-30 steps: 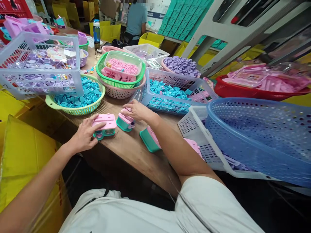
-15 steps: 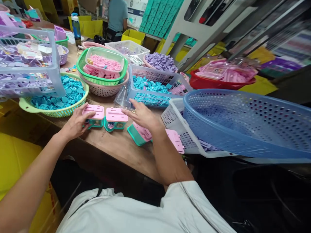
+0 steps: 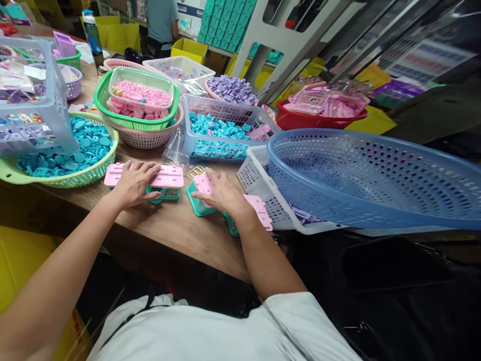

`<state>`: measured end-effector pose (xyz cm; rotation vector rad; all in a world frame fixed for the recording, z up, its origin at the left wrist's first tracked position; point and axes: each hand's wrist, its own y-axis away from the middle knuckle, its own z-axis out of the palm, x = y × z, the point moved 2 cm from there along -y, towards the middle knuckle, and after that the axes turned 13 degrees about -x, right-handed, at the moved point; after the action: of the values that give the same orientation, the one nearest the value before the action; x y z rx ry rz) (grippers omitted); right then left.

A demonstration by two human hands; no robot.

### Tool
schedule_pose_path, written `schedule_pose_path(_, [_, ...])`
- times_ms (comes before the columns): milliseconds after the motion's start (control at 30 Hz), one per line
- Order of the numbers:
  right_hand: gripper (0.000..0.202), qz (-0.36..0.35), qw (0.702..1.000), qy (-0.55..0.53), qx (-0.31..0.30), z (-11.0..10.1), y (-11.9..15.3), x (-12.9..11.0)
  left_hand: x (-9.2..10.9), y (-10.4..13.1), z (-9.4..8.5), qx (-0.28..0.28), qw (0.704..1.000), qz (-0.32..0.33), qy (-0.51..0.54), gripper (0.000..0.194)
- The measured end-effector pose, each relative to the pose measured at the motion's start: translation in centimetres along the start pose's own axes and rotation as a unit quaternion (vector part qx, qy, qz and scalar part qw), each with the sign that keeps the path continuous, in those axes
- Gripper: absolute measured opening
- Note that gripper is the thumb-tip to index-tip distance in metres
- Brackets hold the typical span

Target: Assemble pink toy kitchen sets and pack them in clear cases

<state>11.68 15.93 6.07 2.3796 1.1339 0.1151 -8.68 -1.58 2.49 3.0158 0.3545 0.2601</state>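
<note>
Two pink-topped teal boxes [image 3: 171, 176] stand side by side on the wooden table, their lids touching. My left hand [image 3: 136, 184] lies over them where they meet, fingers spread on the pink tops and thumb at the front. To the right, my right hand [image 3: 221, 191] is around a third pink-and-teal box [image 3: 201, 200], thumb at its near side and fingers on its top. A further pink-topped box [image 3: 259, 210] is partly hidden behind my right forearm. A small gold-coloured frame piece [image 3: 196, 172] lies behind the third box.
Baskets of teal discs [image 3: 88, 145], pink parts [image 3: 143, 98] and teal pieces [image 3: 218, 125] line the back. A large blue basket [image 3: 356, 185] sits on a white crate [image 3: 259, 175] at right. A bottle [image 3: 92, 35] and a person [image 3: 161, 22] are farther back.
The view has shifted, with most things now farther left. My left hand has moved onto both left boxes, now pressed together. My right hand has gone from the second box to the third.
</note>
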Motion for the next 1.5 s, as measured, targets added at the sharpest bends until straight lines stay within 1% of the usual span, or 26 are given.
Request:
schedule_pose_path(33, [0.095,0.006,1.0,0.003,0.003,-0.2,0.0,0.2,-0.3,0.2,0.0,0.0,1.0,0.006,0.001,0.074])
schedule_pose_path(67, [0.1,-0.014,1.0,0.012,0.001,-0.5,0.1,0.5,-0.6,0.4,-0.1,-0.001,1.0,0.015,0.003,0.074])
schedule_pose_path(167, [0.116,-0.15,0.985,0.073,-0.036,-0.9,0.5,1.2,-1.4,1.0,-0.2,-0.003,0.999,0.04,0.016,0.074])
schedule_pose_path(200, [0.118,-0.177,0.977,0.101,-0.056,-1.0,0.6,1.3,-1.6,1.0,-0.2,-0.004,0.999,0.045,0.018,0.074])
schedule_pose_path(233, [0.117,-0.186,0.971,0.13,-0.075,-1.1,0.7,1.3,-1.8,1.1,-0.2,-0.005,0.999,0.049,0.018,0.074])
schedule_pose_path(300, [0.106,-0.154,0.969,0.171,-0.088,-1.2,0.6,0.7,-2.1,1.0,-0.2,-0.007,0.998,0.053,0.014,0.074])
schedule_pose_path(400, [0.085,-0.021,0.984,0.171,-0.047,-1.6,0.6,-0.3,-2.2,0.9,-0.2,-0.002,0.998,0.054,0.011,0.074])
schedule_pose_path(433, [0.084,0.024,0.986,0.158,-0.037,-1.7,0.6,-0.3,-2.1,0.9,-0.1,0.0,0.999,0.052,0.011,0.074])
schedule_pose_path(467, [0.086,0.053,0.987,0.145,-0.036,-1.9,0.6,-0.1,-2.1,0.9,-0.1,0.001,0.999,0.051,0.01,0.074])
schedule_pose_path(500, [0.091,0.059,0.988,0.136,-0.042,-1.9,0.6,0.2,-2.1,0.9,-0.1,0.0,0.999,0.05,0.009,0.075])
schedule_pose_path(533, [0.097,0.042,0.989,0.132,-0.052,-1.9,0.6,0.7,-2.0,0.9,-0.1,0.0,0.999,0.05,0.009,0.074])
schedule_pose_path(633, [0.112,-0.054,0.985,0.146,-0.077,-1.7,0.3,2.5,-2.0,1.0,0.0,0.003,0.999,0.053,0.011,0.075])
schedule_pose_path(700, [0.115,-0.086,0.981,0.15,-0.084,-1.4,0.0,3.3,-2.0,1.0,0.1,0.006,0.998,0.053,0.015,0.075])
schedule_pose_path(733, [0.114,-0.081,0.983,0.143,-0.082,-1.3,-0.2,3.3,-2.0,1.0,0.1,0.007,0.998,0.053,0.018,0.075])
schedule_pose_path(800, [0.11,-0.028,0.99,0.12,-0.062,-0.9,-0.6,2.5,-1.9,0.9,0.1,0.005,0.998,0.051,0.019,0.075])
schedule_pose_path(900, [0.103,0.068,0.993,0.093,-0.022,-0.3,-1.1,-0.2,-1.9,0.9,0.2,0.004,0.999,0.047,0.01,0.075])
schedule_pose_path(1000, [0.1,0.088,0.994,0.068,-0.013,0.1,-1.2,-2.8,-1.9,0.9,0.0,0.001,0.999,0.047,0.005,0.075])
schedule_pose_path(1067, [0.098,0.076,0.995,0.057,-0.019,-0.2,-0.7,-2.9,-2.0,1.0,-0.1,-0.008,0.998,0.055,0.004,0.076])
schedule_pose_path(1133, [0.099,0.063,0.996,0.056,-0.022,-1.0,0.6,-1.5,-2.1,1.0,-0.3,-0.019,0.998,0.066,0.0,0.075])
schedule_pose_path(1167, [0.1,0.072,0.995,0.06,-0.017,-1.5,1.5,-0.3,-2.2,1.1,-0.4,-0.021,0.997,0.071,-0.002,0.074])
schedule_pose_path(1200, [0.102,0.097,0.993,0.065,-0.011,-1.9,2.6,1.0,-2.3,1.0,-0.5,-0.021,0.997,0.075,-0.006,0.074])
schedule_pose_path(1267, [0.102,0.173,0.982,0.074,-0.014,-2.2,4.7,3.6,-2.6,0.9,-0.5,-0.02,0.997,0.076,-0.013,0.073])
schedule_pose_path(1333, [0.095,0.219,0.971,0.076,-0.05,-1.6,6.3,5.5,-2.8,0.7,-0.5,-0.02,0.997,0.072,-0.018,0.074])
schedule_pose_path(1400, [0.094,0.219,0.97,0.069,-0.083,-0.5,7.1,6.7,-2.9,0.5,-0.6,-0.022,0.997,0.068,-0.022,0.075])
schedule_pose_path(1433, [0.096,0.204,0.973,0.066,-0.085,0.0,7.1,7.1,-2.9,0.5,-0.6,-0.022,0.997,0.067,-0.024,0.076])
schedule_pose_path(1500, [0.098,0.137,0.986,0.063,-0.066,0.9,6.6,7.7,-3.0,0.5,-0.6,-0.022,0.997,0.065,-0.027,0.076])
